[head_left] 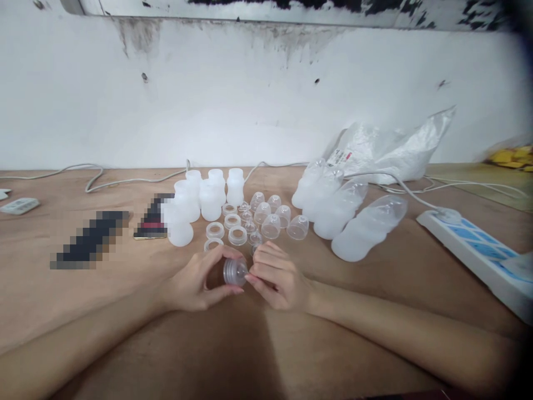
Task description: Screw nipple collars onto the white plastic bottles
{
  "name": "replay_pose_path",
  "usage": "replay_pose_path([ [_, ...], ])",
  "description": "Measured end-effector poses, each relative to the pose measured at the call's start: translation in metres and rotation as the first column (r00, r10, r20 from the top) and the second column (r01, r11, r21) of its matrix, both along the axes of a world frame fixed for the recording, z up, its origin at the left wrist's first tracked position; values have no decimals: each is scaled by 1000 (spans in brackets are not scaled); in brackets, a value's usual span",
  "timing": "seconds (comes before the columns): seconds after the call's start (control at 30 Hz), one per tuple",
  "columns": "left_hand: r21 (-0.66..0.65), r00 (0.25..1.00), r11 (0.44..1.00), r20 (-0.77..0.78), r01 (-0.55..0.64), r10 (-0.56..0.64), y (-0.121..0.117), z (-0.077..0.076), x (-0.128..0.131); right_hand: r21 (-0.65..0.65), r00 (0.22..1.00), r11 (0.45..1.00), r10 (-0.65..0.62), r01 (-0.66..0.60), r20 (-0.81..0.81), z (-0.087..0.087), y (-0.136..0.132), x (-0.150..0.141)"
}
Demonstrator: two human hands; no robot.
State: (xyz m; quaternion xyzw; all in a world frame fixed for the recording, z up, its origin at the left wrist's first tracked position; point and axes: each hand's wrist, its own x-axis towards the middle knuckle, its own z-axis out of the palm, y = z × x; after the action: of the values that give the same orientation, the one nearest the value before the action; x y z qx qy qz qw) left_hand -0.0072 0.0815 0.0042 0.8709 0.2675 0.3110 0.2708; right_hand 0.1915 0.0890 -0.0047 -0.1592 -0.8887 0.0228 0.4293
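Between thumb and fingers, my left hand (194,280) grips a clear screw ring (230,272) by its rim, turned on its side. A clear silicone bottle nipple (242,273) sticks out of the ring toward the right. My right hand (278,276) pinches the nipple's tip with thumb and forefinger. Just beyond my hands lie several loose rings (237,235), a column of loose nipples (250,227) and several clear domed caps (271,226). Part of the nearest nipple is hidden behind my right hand.
Frosted bottles (211,200) stand at the back left. Capped bottles (358,229) form a row to the right. A power strip (478,250) with cables lies far right, a plastic bag (387,150) against the wall. Two blurred dark objects (91,239) lie left.
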Motion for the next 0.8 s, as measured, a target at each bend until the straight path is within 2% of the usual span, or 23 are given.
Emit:
replay_pose_path([
  [0.13,-8,1000,1000,18,-14,15,0,-3,-2,-100,999,995,-3,-1,-36,0,1,0],
  [0.27,-11,998,998,-22,-59,58,-2,-6,-2,-145,998,989,-5,-4,-63,-1,1,0],
  [0.47,49,993,996,-88,-73,78,-4,-1,1,-69,999,998,-2,-2,-51,-1,-2,0],
  [0.57,58,991,995,-101,-78,83,-4,-2,1,-72,998,997,2,-6,-55,-1,-2,0],
  [0.8,0,990,995,-100,-102,102,-4,-6,-2,-213,994,976,-59,37,-97,2,0,0],
])
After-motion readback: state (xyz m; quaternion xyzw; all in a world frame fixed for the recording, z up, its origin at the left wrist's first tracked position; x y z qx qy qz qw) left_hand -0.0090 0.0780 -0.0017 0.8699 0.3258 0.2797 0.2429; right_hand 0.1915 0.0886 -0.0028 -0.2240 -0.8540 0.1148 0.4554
